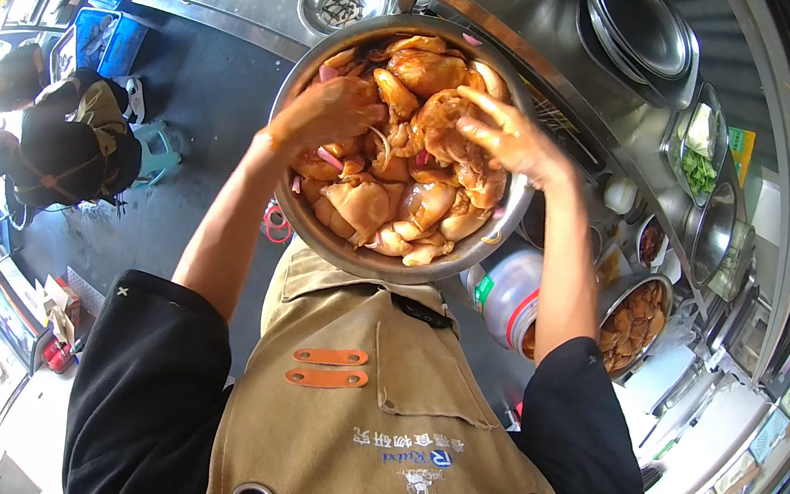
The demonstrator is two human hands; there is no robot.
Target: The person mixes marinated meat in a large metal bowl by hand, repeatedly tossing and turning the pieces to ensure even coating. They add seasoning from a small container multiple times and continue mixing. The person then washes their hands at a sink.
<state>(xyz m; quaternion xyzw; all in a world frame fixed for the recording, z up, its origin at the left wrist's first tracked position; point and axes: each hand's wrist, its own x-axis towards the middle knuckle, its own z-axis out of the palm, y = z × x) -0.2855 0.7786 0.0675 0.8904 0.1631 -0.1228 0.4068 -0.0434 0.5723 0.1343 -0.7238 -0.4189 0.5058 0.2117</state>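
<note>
A large round metal basin in front of me is heaped with raw, sauce-coated chicken pieces and bits of red onion. At the left side of the basin, my left hand is slightly blurred, its fingers bent down among the meat and partly hidden. My right hand reaches over the right rim with fingers spread, the fingertips touching a large piece of chicken; whether it grips that piece is not clear.
A small metal bowl stands beyond the basin. At right are a plastic jar, another pot of meat and stacked metal trays. A person sits on a stool at left, near a blue crate.
</note>
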